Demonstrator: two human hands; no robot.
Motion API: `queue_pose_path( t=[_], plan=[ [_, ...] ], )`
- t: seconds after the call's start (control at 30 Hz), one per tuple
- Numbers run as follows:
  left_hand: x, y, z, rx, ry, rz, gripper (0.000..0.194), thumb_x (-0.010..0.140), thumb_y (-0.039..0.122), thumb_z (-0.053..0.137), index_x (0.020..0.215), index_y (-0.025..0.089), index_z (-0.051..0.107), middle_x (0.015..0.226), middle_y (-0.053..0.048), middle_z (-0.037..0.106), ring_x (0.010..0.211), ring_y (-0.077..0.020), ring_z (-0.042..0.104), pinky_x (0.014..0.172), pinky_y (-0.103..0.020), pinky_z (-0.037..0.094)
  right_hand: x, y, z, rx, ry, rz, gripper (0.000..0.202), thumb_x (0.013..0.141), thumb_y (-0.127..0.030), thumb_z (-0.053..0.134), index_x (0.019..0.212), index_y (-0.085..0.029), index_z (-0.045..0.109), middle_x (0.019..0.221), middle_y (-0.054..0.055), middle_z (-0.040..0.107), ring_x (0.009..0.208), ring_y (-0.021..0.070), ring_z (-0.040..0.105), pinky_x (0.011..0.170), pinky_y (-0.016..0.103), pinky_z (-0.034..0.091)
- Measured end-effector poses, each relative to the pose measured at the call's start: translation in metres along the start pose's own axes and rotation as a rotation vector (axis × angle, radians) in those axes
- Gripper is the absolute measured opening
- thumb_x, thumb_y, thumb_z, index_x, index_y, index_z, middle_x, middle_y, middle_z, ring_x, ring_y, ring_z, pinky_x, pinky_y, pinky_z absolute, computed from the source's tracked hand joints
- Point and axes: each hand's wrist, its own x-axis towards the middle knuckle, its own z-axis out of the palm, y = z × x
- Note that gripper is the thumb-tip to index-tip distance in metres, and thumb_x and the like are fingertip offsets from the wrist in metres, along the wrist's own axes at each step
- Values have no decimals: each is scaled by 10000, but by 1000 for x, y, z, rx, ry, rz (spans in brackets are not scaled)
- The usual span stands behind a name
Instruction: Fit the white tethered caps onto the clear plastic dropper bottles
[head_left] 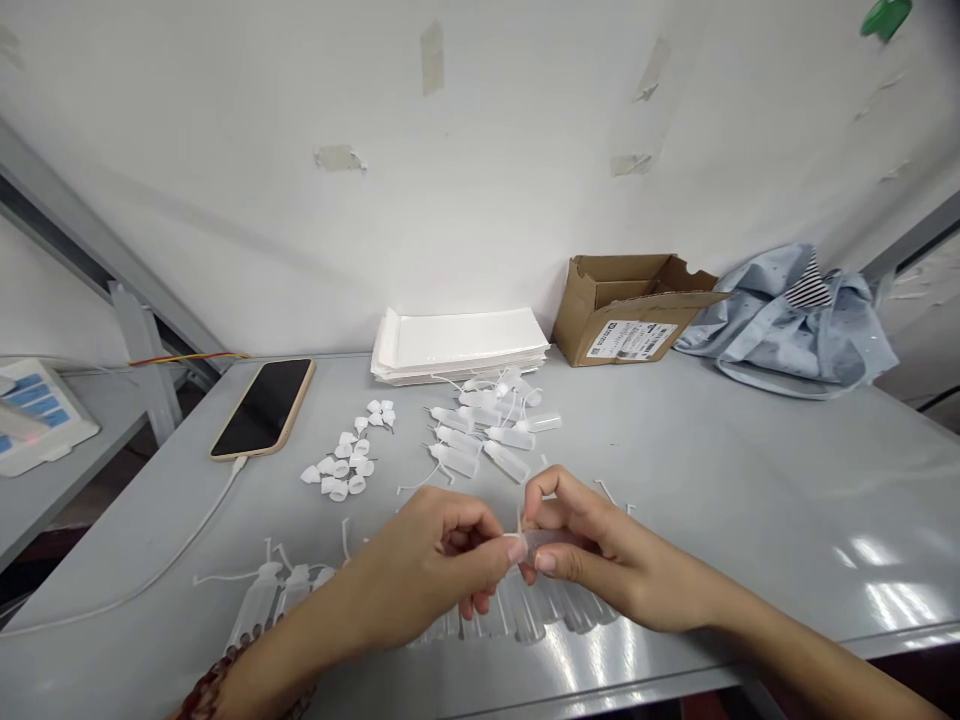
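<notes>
Close to the table's front edge, my right hand (607, 550) grips a small translucent squeeze bottle (553, 540) by its body, lying roughly sideways. At the neck end of this bottle, the thumb and fingers of my left hand (427, 570) are pinched together; a thin white strap sticks up between the hands. My fingers partly hide the bottle's tip. Below them lies a row of similar clear bottles (525, 612). More bottles with thin straps (256, 602) lie by my left forearm. Beyond my hands are several bottles with needle tips (456, 458) and a scatter of white needle caps (349, 460).
A phone (262, 408) with a white charging cable (196, 535) lies on the left. At the back stand a stack of white paper sheets or envelopes (465, 340) and an open cardboard box (589, 315). Light blue cloth (787, 325) is heaped at the right.
</notes>
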Motion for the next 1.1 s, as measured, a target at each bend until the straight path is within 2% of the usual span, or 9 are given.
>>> queue_pose_path(
  t=[0.17,0.27,0.37,0.47,0.63,0.77,0.9,0.97,1.1],
  plan=[
    [-1,-6,2,391,126,313,211,827,277,568,661,163,633,582,38,572,562,-85,517,568,-190,403,3,3,-4,278,-99,50,209,913,-323,564,961,-217,391,798,-16,564,675,90,447,638,254,331],
    [0,-7,1,455,132,403,156,816,220,571,694,162,647,623,32,601,586,-84,531,602,-191,411,5,2,-4,267,-102,57,228,897,-329,585,938,-216,391,805,-10,578,706,101,482,670,270,353],
    [1,-3,-8,437,129,336,135,811,237,580,718,168,650,652,25,624,621,-99,556,612,-197,419,5,0,-3,84,-21,48,195,907,-326,563,930,-221,401,853,3,590,778,124,516,690,277,375],
    [3,-1,-21,431,157,216,174,815,313,581,726,179,645,664,20,629,637,-119,559,613,-216,422,5,0,-6,-137,185,30,203,909,-345,548,993,-233,402,935,14,587,705,113,488,633,264,384],
    [13,-5,-39,399,346,24,295,831,420,515,687,179,607,620,12,607,584,-139,554,540,-231,399,1,0,-22,-286,501,33,203,909,-399,526,955,-230,423,838,-12,557,654,112,453,582,255,359],
    [17,-10,-49,480,510,-69,395,860,434,420,1042,156,634,757,-28,696,592,-183,607,578,-285,452,-4,-6,-33,-357,522,90,214,910,-412,509,850,-207,484,691,-33,515,599,104,418,532,243,318],
    [11,-13,-74,964,737,-151,465,877,315,306,1132,101,631,977,-129,712,906,-304,641,785,-376,457,-10,-13,-41,-461,499,122,249,917,-401,485,778,-194,497,641,-31,526,551,96,390,506,240,305],
    [7,-15,-89,1093,701,-168,474,867,270,275,1078,71,650,1092,-182,678,1051,-349,586,888,-417,417,-13,-14,-46,-513,422,184,263,909,-401,488,751,-191,500,623,-28,523,541,98,399,502,242,313],
    [1,-20,-110,1088,561,-192,378,808,309,380,865,119,702,980,-174,708,991,-347,609,850,-404,440,-21,-15,-56,-599,255,288,283,904,-400,483,718,-189,518,602,-22,520,559,117,475,533,251,352]
  ],
)
